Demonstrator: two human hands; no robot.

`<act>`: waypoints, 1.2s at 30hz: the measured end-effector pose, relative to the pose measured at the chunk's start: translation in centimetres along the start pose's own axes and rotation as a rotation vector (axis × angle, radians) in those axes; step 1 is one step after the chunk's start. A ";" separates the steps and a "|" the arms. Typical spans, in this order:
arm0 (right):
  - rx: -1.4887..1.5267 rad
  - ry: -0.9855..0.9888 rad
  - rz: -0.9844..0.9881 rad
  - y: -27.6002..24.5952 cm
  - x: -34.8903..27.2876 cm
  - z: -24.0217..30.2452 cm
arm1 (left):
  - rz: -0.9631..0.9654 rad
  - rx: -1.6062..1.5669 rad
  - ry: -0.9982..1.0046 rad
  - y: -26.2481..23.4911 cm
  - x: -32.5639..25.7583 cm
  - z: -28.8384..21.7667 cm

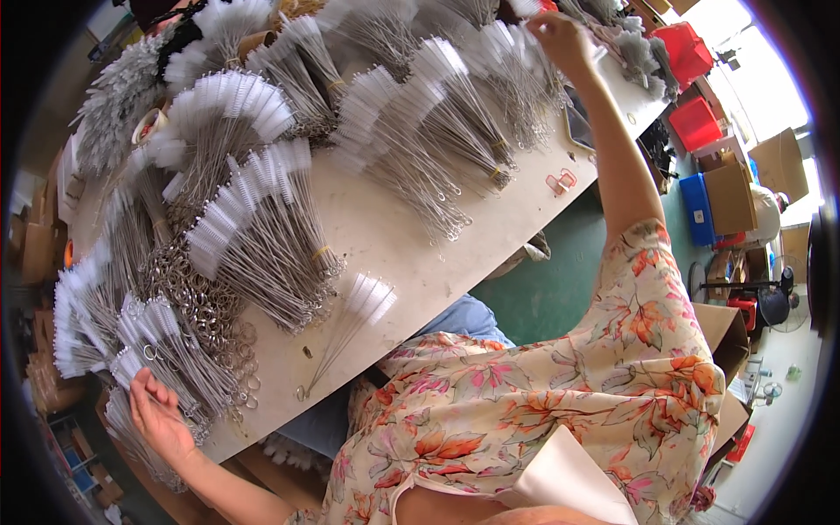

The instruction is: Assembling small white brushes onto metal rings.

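Note:
Wire-handled cleaning brushes with white bristles and looped ends cover much of the table. At the near left, my left hand (162, 418) is palm up with loosely curled fingers apart, beside a bundle of brushes (166, 337); nothing shows in it. My right arm stretches to the far right, where my right hand (563, 39) has its fingers bent together above a brush pile (518, 74). What those fingers hold, if anything, I cannot make out. A small fan of loose brushes (359, 311) lies near the table's front edge.
Large brush bundles (262, 227) and a heap of metal rings (197, 289) fill the table's (385, 254) left side. A small red-and-white piece (561, 182) lies near the right edge. Past it are red bins (696, 122), a blue crate (697, 210) and a fan (774, 302).

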State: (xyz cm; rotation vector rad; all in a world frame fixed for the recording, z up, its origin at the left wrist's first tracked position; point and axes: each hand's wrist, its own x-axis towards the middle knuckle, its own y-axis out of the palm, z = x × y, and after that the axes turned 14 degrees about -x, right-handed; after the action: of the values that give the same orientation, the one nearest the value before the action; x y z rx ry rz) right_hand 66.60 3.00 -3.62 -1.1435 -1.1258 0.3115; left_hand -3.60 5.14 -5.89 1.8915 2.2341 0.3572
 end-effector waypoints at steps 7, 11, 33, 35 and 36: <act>1.754 0.006 0.460 -11.4 -9.2 19.9 | 0.446 0.064 -0.009 14.1 -5.9 2.1; 1.966 -0.225 0.775 -11.0 -15.9 26.0 | 0.658 0.106 0.188 19.8 -6.6 4.7; 1.367 -0.401 1.122 -12.4 -23.3 27.5 | 0.691 0.157 0.668 11.3 -5.9 3.6; 1.380 -0.547 1.161 -14.5 -23.8 29.4 | 0.944 0.158 0.526 11.9 -7.9 5.0; 1.338 -0.569 1.124 -14.2 -23.9 29.4 | 0.967 0.061 0.348 11.8 -8.4 5.0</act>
State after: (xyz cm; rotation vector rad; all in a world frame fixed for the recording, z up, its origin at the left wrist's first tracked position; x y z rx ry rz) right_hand 26.74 -3.69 -5.47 -0.2966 -0.3475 1.9985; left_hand 10.42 -1.02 -7.17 3.0135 1.2935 0.7941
